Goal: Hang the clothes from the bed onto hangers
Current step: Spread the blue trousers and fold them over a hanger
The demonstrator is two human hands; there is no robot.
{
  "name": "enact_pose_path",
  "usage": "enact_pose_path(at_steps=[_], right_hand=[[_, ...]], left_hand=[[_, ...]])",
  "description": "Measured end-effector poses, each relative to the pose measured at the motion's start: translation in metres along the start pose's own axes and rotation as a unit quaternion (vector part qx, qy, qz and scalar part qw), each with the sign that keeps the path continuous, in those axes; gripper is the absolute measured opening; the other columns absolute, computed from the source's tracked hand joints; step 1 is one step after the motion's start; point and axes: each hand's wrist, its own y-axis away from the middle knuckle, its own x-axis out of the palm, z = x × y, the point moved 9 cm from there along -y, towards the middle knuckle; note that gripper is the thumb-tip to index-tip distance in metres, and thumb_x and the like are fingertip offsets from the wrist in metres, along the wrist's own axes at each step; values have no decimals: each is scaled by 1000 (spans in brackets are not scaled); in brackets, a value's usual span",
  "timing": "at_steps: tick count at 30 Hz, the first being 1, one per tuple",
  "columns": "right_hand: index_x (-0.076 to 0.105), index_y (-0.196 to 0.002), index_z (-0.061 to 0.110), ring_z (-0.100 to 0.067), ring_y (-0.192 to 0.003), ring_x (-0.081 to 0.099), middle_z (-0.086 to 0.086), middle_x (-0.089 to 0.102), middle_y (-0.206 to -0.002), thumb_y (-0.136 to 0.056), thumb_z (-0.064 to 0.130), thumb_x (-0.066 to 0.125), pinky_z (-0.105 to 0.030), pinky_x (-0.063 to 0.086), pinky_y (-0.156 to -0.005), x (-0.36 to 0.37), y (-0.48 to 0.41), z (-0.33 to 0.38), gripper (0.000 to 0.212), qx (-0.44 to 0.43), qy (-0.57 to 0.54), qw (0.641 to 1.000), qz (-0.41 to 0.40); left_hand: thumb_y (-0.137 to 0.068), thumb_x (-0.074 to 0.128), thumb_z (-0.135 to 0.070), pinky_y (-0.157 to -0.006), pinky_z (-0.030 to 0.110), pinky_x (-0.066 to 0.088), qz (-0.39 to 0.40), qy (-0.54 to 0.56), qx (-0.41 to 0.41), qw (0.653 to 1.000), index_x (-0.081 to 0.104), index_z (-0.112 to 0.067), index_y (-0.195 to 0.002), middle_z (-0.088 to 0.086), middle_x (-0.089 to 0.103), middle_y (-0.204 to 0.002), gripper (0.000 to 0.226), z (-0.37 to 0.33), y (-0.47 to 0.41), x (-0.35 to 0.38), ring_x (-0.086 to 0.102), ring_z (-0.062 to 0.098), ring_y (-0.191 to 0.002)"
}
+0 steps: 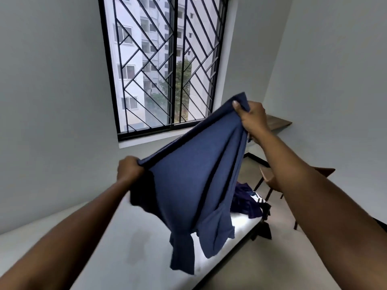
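Observation:
A blue shirt (194,181) hangs in the air above the white bed (117,243), stretched between both hands. My left hand (129,169) grips one edge of it low at the centre left. Higher up, near the window, my right hand (250,116) grips the opposite edge. The shirt's sleeves dangle below toward the mattress. A pile of dark purple and white clothes (248,203) lies on the far end of the bed, partly hidden by the shirt. No hanger is in view.
A barred window (167,63) fills the wall ahead. At the right stand a brown chair (270,178) and a wooden desk (278,123) in the corner. Grey floor (272,258) runs along the bed's right side.

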Motion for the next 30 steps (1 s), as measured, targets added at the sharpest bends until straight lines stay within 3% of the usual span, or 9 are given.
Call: enact_pose_path(at_steps=[3,5,9,12,19,24,27,30], right_hand=[[75,-99,12,-24,-91,68,-4,73,-93,-100,39,67,-35,52,-76,-17,2,-59,28,53,77,996,0],[77,-110,12,-29,-98,70,-8,76,-100,-100,37,66,-46,58,-88,-21,9,-84,30,63,98,993,-1],[78,-106,13,-31,-92,71,-10,77,-94,-101,31,66,-46,56,-82,-13,22,-104,22,79,116,990,12],[77,-105,15,-24,-82,69,3,72,-82,-101,28,68,-47,58,-78,1,22,-109,16,89,112,989,31],[77,-110,21,-25,-97,69,-2,74,-100,-100,28,70,-44,58,-86,39,20,-113,14,97,145,984,36],[77,-112,14,-23,-91,67,-3,71,-97,-100,23,69,-43,59,-87,66,27,-127,17,137,156,978,33],[74,-109,3,-33,-82,69,-15,70,-97,-100,14,69,-51,64,-74,91,30,-158,15,205,126,969,59],[69,-97,-3,-30,-83,66,-17,65,-91,-98,6,67,-29,60,-52,128,29,-206,9,266,107,954,93]], left_hand=[[-77,63,-4,-71,36,46,-54,-58,54,995,76,-17,-86,18,67,-85,20,-23,-20,-38,66,42,-89],[-80,64,-8,-73,40,50,-78,-90,88,989,77,-19,-92,20,70,-95,21,-37,-29,-52,66,44,-93],[-79,65,-8,-75,44,53,-96,-132,119,979,77,-19,-98,21,71,-99,25,-42,-43,-66,66,45,-94],[-77,65,-7,-73,44,52,-95,-156,128,975,76,-19,-97,22,71,-96,25,-35,-54,-74,65,46,-92],[-79,65,-6,-71,41,50,-72,-200,116,970,75,-17,-96,21,70,-95,23,5,-76,-88,66,46,-91],[-81,66,-11,-67,36,46,-36,-225,97,969,74,-14,-91,22,71,-94,13,46,-95,-76,66,44,-88],[-84,66,-16,-67,35,47,12,-228,60,972,72,-12,-90,18,69,-94,10,72,-115,-39,64,38,-82],[-83,63,-11,-63,34,47,58,-179,-11,982,67,-4,-85,16,64,-85,7,89,-133,8,59,33,-71]])
